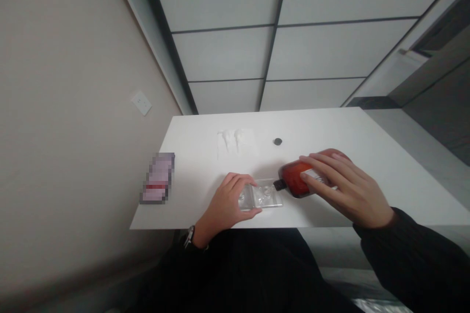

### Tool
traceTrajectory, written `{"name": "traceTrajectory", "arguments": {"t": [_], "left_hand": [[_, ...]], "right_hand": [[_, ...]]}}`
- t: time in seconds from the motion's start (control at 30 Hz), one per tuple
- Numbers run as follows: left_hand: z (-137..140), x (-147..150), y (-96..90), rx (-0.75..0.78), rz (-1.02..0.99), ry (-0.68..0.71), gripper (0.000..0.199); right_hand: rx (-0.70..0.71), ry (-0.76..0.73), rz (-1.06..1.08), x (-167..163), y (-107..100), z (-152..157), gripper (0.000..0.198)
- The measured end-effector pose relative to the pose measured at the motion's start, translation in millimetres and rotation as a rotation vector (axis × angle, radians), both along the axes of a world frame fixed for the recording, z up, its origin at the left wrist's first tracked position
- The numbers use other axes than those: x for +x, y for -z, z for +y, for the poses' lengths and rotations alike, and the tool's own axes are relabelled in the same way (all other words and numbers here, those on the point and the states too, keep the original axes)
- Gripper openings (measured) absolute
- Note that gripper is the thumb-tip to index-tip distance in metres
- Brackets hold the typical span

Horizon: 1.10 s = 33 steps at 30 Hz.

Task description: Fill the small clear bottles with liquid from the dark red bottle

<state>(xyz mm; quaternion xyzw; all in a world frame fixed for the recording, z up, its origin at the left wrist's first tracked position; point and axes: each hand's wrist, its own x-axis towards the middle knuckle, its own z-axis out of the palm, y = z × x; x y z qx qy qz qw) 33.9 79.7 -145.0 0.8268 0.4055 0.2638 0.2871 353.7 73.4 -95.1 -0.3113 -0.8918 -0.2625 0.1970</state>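
Note:
My right hand (341, 186) is wrapped round a large red-brown bottle (293, 179) with a white label. The bottle is tipped nearly onto its side, its dark neck (279, 185) pointing left, low over the right part of a clear plastic case (268, 195). Thumb and fingers of my left hand (229, 200) grip the case by its left part, near the table's front edge. Small round shapes show inside the case, too clear to make out. Whether any liquid leaves the bottle cannot be seen.
A small dark round cap (278, 141) lies behind the bottle on the white table (198, 156). Two whitish slender pieces (232, 141) rest on a pale sheet or packet further back. A blurred-out pinkish object (157, 178) lies at the left edge, beside the wall.

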Motion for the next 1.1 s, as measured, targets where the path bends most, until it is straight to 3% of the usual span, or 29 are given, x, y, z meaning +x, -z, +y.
{"name": "traceTrajectory", "arguments": {"t": [0.3, 1.1], "left_hand": [[-2.5, -0.3, 0.7, -0.072, -0.01, -0.059, 0.069], [-3.3, 0.2, 4.2, -0.073, -0.036, -0.061, 0.07]], "right_hand": [[0.014, 0.001, -0.035, 0.5, -3.5, 0.9, 0.045], [0.034, -0.01, -0.092, 0.2, -13.2, 2.5, 0.044]]}}
